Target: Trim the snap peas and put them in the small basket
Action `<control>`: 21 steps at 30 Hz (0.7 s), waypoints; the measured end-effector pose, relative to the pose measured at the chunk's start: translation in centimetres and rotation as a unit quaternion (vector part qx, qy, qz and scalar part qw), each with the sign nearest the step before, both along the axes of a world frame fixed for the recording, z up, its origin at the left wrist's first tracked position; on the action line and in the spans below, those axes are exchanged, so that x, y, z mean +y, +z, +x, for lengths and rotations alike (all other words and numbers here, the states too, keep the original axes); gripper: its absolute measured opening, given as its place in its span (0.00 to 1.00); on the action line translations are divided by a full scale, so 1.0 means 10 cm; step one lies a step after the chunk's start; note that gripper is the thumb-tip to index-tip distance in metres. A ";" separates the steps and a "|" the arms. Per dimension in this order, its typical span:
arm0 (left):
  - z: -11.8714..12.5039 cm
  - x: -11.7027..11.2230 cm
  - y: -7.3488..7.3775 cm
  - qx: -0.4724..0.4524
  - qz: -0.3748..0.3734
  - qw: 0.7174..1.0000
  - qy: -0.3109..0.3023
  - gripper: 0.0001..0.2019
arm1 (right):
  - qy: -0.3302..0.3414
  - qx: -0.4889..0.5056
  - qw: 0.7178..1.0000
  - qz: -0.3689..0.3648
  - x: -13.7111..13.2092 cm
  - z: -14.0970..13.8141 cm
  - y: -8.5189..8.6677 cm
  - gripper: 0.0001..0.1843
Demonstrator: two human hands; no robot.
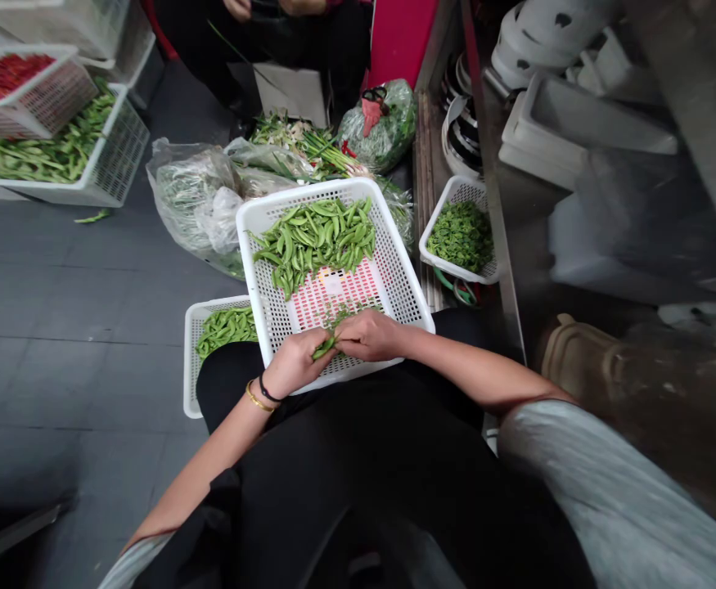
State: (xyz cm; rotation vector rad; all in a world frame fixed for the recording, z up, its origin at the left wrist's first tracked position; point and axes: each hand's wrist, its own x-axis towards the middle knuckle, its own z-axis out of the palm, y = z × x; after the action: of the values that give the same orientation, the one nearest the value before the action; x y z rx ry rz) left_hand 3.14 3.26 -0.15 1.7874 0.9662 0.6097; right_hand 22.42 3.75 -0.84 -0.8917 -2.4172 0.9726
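"What sits leftmost, near the lap?"
"A side basket (190, 360) of loose pods (228, 327), by the knee."
"And the left hand (296, 360)?"
"Closed around a few green pods (325, 347), over the near end of the white basket (394, 262); a pod heap (321, 236) lies towards its far side."
"The right hand (368, 334)?"
"Fingers curled against the held ones; whether they pinch any, I can't tell."
"Further right?"
"A small basket (452, 269) of leafy greens (461, 235)."

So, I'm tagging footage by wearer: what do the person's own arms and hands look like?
Grey sleeves leave the forearms bare. Left hand: gloveless, with a black band and gold-coloured bangle at the wrist. Right hand: gloveless, no wristwear visible.
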 end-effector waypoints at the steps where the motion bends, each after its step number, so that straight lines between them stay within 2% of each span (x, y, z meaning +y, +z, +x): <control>1: -0.01 -0.01 0.03 0.006 0.041 0.999 -0.003 0.05 | -0.014 0.049 0.996 -0.073 -0.01 0.00 -0.02 0.17; 3: -0.07 -0.01 0.08 -0.013 0.070 0.997 0.027 0.03 | -0.053 0.125 0.968 -0.210 -0.01 0.02 -0.07 0.21; 5: -0.16 0.04 0.12 -0.081 0.046 0.988 0.126 0.05 | -0.071 0.118 0.946 -0.294 0.06 0.09 -0.11 0.25; 7: -0.26 0.11 0.13 -0.198 -0.019 0.952 0.234 0.06 | -0.054 -0.010 0.953 -0.298 0.22 0.18 -0.15 0.26; 9: -0.34 0.19 0.11 -0.322 -0.119 0.899 0.273 0.06 | -0.077 -0.204 0.951 -0.221 0.46 0.24 -0.21 0.26; 11: -0.37 0.24 0.08 -0.404 -0.226 0.852 0.245 0.10 | -0.161 -0.356 0.914 -0.107 0.72 0.22 -0.31 0.26; 13: -0.34 0.22 0.03 -0.430 -0.302 0.826 0.203 0.13 | -0.233 -0.422 0.875 -0.035 0.95 0.13 -0.45 0.25; 15: -0.30 0.15 0.00 -0.417 -0.339 0.827 0.167 0.14 | -0.249 -0.442 0.862 -0.017 1.11 0.03 -0.60 0.23; 17: -0.28 0.08 -0.03 -0.391 -0.343 0.843 0.138 0.13 | -0.245 -0.446 0.861 -0.020 1.20 -0.03 -0.70 0.21; 19: -0.29 0.04 -0.06 -0.369 -0.342 0.855 0.126 0.11 | -0.242 -0.445 0.862 -0.021 1.20 -0.03 -0.73 0.18; 21: -0.31 0.02 -0.09 -0.349 -0.365 0.853 0.135 0.10 | -0.243 -0.443 0.863 -0.018 1.13 0.02 -0.66 0.17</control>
State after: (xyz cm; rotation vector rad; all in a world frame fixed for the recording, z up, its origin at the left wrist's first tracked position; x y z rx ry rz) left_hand 0.05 3.50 -1.04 0.6626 0.7739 0.8416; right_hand 22.57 15.00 -7.43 -2.2085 -2.5686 0.4387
